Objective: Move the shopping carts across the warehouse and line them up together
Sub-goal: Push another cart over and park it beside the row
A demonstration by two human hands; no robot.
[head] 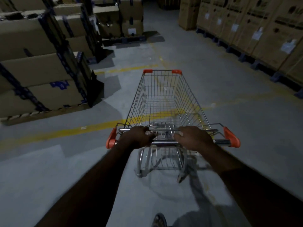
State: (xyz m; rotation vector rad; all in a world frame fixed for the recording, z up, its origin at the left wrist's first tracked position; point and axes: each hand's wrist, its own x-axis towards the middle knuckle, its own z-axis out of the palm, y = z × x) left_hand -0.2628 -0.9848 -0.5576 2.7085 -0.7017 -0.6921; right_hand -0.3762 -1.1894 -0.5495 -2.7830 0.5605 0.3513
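Observation:
An empty wire shopping cart point(164, 99) with orange corner caps stands in front of me on the grey warehouse floor, pointing away down the aisle. My left hand point(136, 136) grips the cart's metal handle bar point(165, 142) left of its middle. My right hand point(193, 138) grips the same bar right of the middle. Both arms reach forward from the bottom of the view. No other cart is in sight.
Stacked cardboard boxes point(37, 63) on pallets line the left side. Tall cartons point(262, 27) on blue pallets line the right. More boxes point(121, 18) stand far ahead on the left. Yellow floor lines point(65, 132) cross the aisle under the cart. My foot point(159, 220) shows at the bottom.

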